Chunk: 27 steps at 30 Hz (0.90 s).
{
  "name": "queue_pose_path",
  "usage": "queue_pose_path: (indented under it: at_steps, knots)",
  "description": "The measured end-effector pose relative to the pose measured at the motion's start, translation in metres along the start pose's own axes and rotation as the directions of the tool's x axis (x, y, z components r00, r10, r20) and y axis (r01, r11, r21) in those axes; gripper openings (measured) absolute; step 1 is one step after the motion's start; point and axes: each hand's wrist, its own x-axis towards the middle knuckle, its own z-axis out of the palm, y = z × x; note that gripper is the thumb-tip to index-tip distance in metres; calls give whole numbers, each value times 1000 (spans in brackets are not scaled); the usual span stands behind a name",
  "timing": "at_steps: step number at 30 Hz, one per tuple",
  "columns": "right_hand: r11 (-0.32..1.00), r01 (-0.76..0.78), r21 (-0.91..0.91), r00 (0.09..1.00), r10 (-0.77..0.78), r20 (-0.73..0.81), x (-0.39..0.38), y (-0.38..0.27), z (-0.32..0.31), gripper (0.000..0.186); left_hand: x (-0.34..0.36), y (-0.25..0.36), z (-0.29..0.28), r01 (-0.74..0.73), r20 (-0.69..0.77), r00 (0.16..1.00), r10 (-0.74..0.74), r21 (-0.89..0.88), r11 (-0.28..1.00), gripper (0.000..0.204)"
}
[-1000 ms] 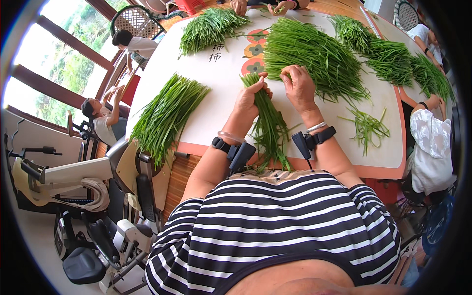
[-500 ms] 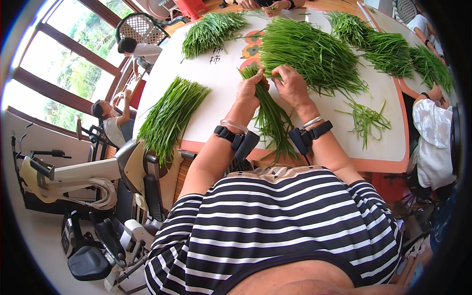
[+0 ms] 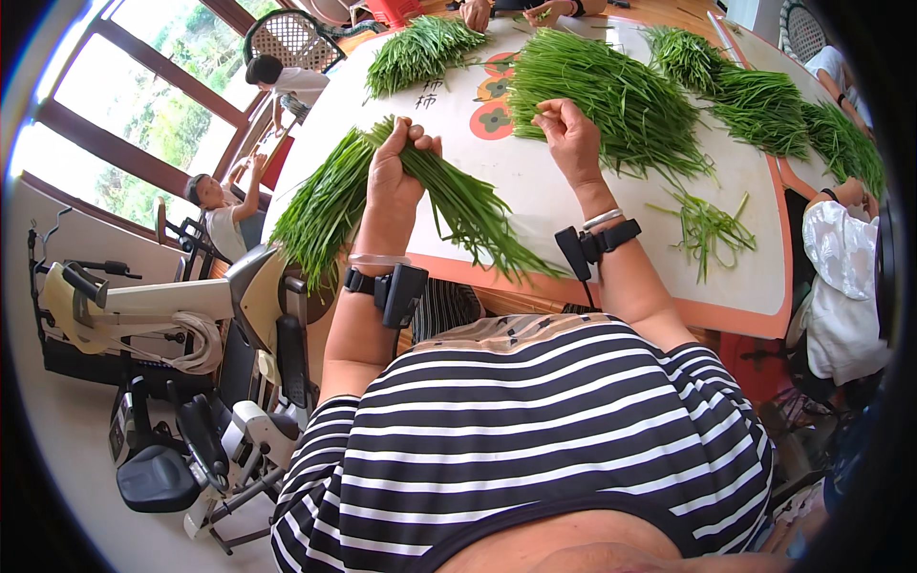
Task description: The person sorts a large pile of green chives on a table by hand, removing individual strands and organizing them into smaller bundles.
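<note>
My left hand [image 3: 396, 172] is wrapped round the upper end of a bunch of garlic chives [image 3: 473, 215], whose long leaves hang down to the right. This hand is up against the left pile of garlic chives [image 3: 320, 215], partly covering it. At the left edge of the large pile of garlic chives [image 3: 611, 100], my right hand [image 3: 575, 143] is raised with thumb and fingertips pinched together. Whatever may be between those fingertips is too small to make out.
Loose chive scraps [image 3: 707, 234] lie on the pale table [image 3: 611, 277] at right. More chive piles [image 3: 759, 100] stand along the far right, another [image 3: 420, 55] at the far left. People's hands [image 3: 540, 11] are at the far edge and right side. Exercise equipment [image 3: 172, 296] stands at left.
My left hand has carried the bunch of garlic chives leftward, from the middle to the left pile. My right hand has come away from the bunch and risen slightly.
</note>
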Motion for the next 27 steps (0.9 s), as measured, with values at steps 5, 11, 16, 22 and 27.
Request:
queue_pose_path:
  at_steps: [5,11,16,22,27]
  knots:
    - [971,-96,218,941,17,338,-18,-26,22,9,-2,-51,-14,169,-79,985,-151,335,927,32]
    - [967,-244,67,775,153,613,-27,-26,21,16,-5,-61,-36,211,-228,956,-183,105,972,13]
    - [848,69,-525,952,101,288,-13,17,-8,8,-11,-40,-50,206,-77,976,-206,-10,979,9]
    - [700,148,-699,952,90,292,-12,25,-7,9,-11,-71,-49,308,-8,951,-309,-74,949,17]
    - [707,157,-690,944,99,316,-12,21,-5,6,-2,-88,-54,320,-80,942,-325,-66,945,14]
